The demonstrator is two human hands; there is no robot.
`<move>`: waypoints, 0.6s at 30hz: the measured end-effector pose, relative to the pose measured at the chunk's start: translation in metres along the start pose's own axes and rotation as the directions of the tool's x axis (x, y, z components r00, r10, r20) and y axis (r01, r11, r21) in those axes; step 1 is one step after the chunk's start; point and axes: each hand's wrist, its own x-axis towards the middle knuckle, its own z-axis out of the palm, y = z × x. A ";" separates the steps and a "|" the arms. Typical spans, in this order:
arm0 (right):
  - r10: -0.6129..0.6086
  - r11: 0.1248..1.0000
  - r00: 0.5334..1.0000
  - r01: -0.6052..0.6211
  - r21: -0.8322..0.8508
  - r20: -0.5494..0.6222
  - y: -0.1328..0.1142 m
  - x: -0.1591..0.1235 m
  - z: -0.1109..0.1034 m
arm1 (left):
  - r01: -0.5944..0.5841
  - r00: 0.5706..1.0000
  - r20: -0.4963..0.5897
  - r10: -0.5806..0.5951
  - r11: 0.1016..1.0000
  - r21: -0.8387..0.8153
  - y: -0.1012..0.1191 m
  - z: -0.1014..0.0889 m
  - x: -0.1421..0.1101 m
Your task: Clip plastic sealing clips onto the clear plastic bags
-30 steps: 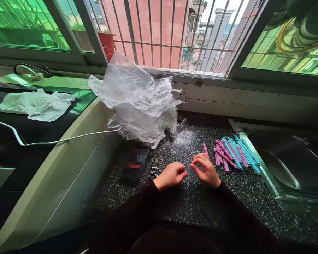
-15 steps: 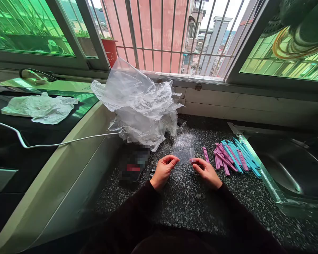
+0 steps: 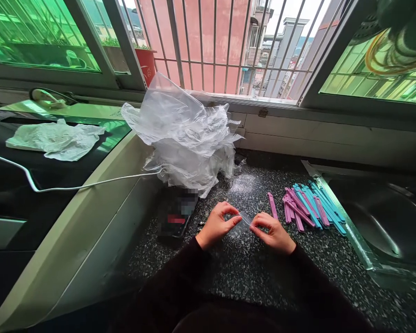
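Note:
My left hand [image 3: 217, 225] and my right hand [image 3: 272, 231] hover close together over the speckled dark countertop [image 3: 249, 268]. Both pinch a small clear plastic bag [image 3: 244, 219] stretched between their fingertips. Just right of my right hand lies a single pink clip stick [image 3: 272, 205]. Farther right sits a pile of pink and blue clip sticks [image 3: 310, 209]. Dark sleeves cover both my forearms.
A big crumpled clear plastic bag [image 3: 185, 134] stands behind my hands by the barred window. A dark blurred object [image 3: 176, 212] lies left of my left hand. A steel sink [image 3: 381, 217] is at the right. A white cable [image 3: 72, 186] and a white crumpled bag [image 3: 55, 138] lie on the left surface.
The small clear bag was held up flat half a second ago; now my hands have drawn it lower and closer, pinching it between the fingertips.

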 end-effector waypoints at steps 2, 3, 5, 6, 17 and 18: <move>-0.016 1.000 1.000 0.016 -0.005 0.010 -0.001 0.000 0.000 | -0.005 0.999 0.040 0.005 1.000 -0.009 0.001 0.001 -0.001; -0.018 1.000 1.000 0.018 0.001 0.011 -0.001 -0.001 0.000 | 0.002 0.999 0.048 -0.001 1.000 -0.019 0.001 0.001 -0.001; -0.022 1.000 1.000 0.022 0.021 0.016 -0.001 -0.001 -0.002 | 0.037 0.996 0.081 -0.033 0.998 -0.047 0.001 0.002 -0.001; -0.028 0.999 0.999 0.027 0.031 0.025 -0.001 0.000 -0.003 | 0.059 0.993 0.103 -0.053 0.996 -0.061 0.001 0.002 -0.001; 0.062 0.985 0.998 -0.057 0.164 -0.022 -0.001 0.000 -0.007 | 0.113 0.983 0.156 -0.101 0.991 -0.072 0.004 0.004 -0.003; 0.078 0.981 0.996 -0.069 0.181 -0.044 0.000 0.000 -0.007 | 0.110 0.983 0.155 -0.099 0.992 -0.065 0.003 0.005 -0.002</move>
